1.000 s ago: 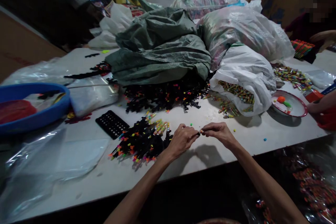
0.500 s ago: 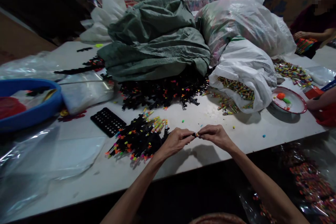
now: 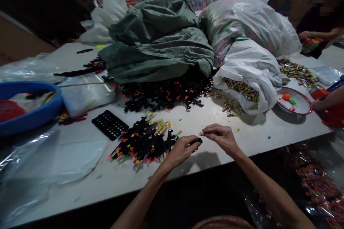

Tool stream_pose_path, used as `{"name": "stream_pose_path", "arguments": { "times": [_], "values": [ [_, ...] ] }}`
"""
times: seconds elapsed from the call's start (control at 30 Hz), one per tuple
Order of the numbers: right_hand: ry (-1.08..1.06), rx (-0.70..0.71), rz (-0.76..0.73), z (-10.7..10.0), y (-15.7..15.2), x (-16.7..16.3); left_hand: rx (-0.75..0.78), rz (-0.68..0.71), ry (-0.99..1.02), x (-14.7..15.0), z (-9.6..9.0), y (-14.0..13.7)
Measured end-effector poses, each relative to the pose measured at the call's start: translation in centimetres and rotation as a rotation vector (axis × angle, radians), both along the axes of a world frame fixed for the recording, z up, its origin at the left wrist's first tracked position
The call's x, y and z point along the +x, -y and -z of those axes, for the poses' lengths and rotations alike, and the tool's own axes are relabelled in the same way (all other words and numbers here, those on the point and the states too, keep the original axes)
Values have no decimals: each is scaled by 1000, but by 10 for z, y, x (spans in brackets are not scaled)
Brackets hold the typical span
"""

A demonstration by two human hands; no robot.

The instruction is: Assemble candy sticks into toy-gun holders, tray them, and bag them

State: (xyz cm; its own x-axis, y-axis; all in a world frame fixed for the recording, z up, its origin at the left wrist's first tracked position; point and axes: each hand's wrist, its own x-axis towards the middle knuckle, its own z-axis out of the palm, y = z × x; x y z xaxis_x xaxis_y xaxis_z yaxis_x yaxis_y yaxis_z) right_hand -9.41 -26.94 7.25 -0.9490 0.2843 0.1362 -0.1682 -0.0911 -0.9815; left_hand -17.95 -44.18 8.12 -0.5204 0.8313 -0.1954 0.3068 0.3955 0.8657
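Just above the front part of the white table, my left hand (image 3: 184, 147) pinches a small black plastic piece (image 3: 199, 140), most of it hidden by the fingers. My right hand (image 3: 219, 136) is closed on a small patterned tube (image 3: 201, 134), whose end pokes out past the fingertips. A narrow gap separates the two hands. Beside my left hand lies a pile of black plastic pieces (image 3: 142, 141) with bright orange, pink and yellow tips. Several yellow patterned tubes (image 3: 162, 126) rest along the pile's upper edge.
A black perforated tray (image 3: 109, 124) and a blue basin (image 3: 51, 109) are at left. Dark green sacking (image 3: 161, 53) covers more black pieces behind. An open white sack (image 3: 249, 61) spills patterned tubes beside an enamel plate (image 3: 302, 109). Another person (image 3: 319, 25) sits far right.
My hands, which met at the fingertips, have come slightly apart. My left hand sits a little lower, with the black piece in it, and the tube end now shows at my right fingertips.
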Motion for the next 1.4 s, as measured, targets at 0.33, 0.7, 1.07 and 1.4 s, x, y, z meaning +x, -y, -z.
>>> {"name": "stream_pose_path", "arguments": {
  "times": [0.33, 0.7, 1.07, 1.4],
  "values": [
    [60, 38, -254, 3, -17, 4, -54, 96, -540, 9, 3, 0],
    [241, 92, -504, 2, -31, 2, -14, 142, -161, 7, 17, 4],
    [157, 928, -477, -5, -20, 11, 2, -7, 88, 19, 8, -6],
    [3, 1527, -383, 14, 35, 13, -65, 100, 413, -8, 7, 24]
  ]
}}
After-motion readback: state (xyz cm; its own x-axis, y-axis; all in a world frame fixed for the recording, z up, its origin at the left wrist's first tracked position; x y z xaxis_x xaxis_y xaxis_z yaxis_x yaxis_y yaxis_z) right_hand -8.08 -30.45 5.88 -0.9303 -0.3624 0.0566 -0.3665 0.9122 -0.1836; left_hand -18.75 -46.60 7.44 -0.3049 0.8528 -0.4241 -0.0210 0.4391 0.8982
